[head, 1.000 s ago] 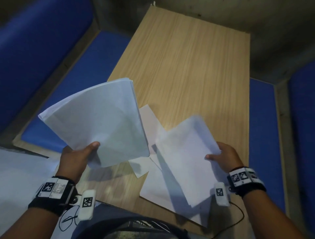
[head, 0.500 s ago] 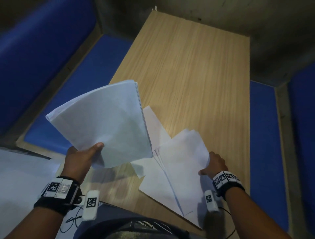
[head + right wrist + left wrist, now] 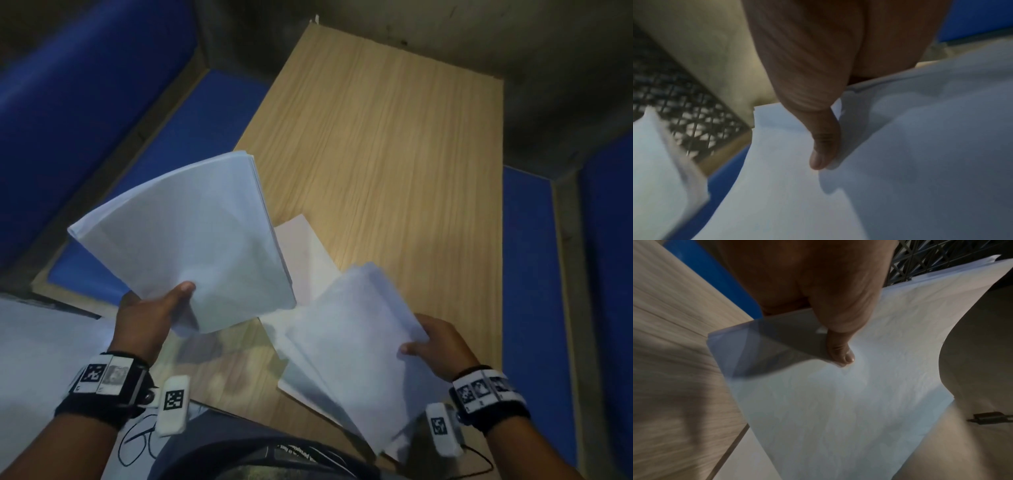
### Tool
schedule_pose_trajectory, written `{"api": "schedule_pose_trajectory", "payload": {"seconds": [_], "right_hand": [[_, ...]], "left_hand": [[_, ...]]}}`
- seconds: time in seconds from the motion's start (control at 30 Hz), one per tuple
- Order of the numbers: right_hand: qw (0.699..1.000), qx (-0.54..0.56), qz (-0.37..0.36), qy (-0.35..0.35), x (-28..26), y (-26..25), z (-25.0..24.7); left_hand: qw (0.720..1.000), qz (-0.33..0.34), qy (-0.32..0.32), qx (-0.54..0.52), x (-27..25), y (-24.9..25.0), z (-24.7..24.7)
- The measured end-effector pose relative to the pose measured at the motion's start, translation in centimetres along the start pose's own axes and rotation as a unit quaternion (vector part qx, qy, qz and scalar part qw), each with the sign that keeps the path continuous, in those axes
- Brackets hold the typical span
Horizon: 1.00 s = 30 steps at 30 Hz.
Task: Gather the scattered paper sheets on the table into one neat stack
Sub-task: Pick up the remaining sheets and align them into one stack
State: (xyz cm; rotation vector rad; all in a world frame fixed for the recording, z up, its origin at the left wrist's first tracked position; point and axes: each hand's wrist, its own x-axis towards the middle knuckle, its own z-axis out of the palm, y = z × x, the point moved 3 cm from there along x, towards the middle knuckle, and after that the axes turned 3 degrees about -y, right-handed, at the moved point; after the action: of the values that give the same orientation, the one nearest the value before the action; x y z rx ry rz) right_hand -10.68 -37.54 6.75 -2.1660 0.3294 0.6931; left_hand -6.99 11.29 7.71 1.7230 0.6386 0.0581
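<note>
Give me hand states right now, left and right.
Left hand: grips the gathered paper stack, thumb on top.
Right hand: pinches a few loose sheets lifted off the table.

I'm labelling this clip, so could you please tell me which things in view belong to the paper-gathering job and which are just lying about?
Part of the job:
- stack held by left hand
- sheets gripped by right hand
- loose sheets on table

Just lying about:
- blue seats
- cable
</note>
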Motion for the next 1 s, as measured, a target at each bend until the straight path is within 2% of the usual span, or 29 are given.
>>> {"api": "schedule_pose_trajectory", "payload": {"seconds": [0.1,0.2,0.27,0.37,0.5,0.63,0.8,0.9,1.0], "right_hand": [[0.99,-0.134,0.011,-0.047,1.3,1.4,4.0],[0.975,-0.22,0.029,-0.029,2.2,2.5,6.5],[0.964,-0.261,0.058,-0.003,2.6,2.3,6.8],[0.945,-0.302,0.124,0.001,3.4,1.6,6.4],[0.915,-0.379,0.134,-0.021,4.4,0.8,5.9],[0.953,-0.279,0.085,-0.082,4.7,-0.1,5.4],[0.95,-0.277,-0.001,-0.141,4.6,-4.3,4.1],[0.972,-0.203,-0.021,-0.115,5.6,-7.5,3.9],[0.976,-0.209,-0.027,-0.058,8.6,-9.6,5.3]], "left_hand": [[1.0,0.013,-0.002,0.001,0.1,0.3,-0.3],[1.0,0.013,0.002,-0.007,0.2,0.2,-0.6],[1.0,0.011,0.007,-0.011,0.4,-0.1,-0.8],[1.0,0.005,0.001,-0.012,0.6,-0.7,-1.0],[1.0,-0.003,-0.013,-0.008,0.2,-0.7,-0.6],[1.0,-0.005,-0.006,-0.012,0.2,-0.4,-0.3],[1.0,-0.006,0.004,-0.011,0.9,-0.5,-1.0],[1.0,-0.016,0.01,0.004,1.5,-0.8,-1.5],[0.999,-0.023,0.011,0.023,1.9,-0.7,-1.6]]}}
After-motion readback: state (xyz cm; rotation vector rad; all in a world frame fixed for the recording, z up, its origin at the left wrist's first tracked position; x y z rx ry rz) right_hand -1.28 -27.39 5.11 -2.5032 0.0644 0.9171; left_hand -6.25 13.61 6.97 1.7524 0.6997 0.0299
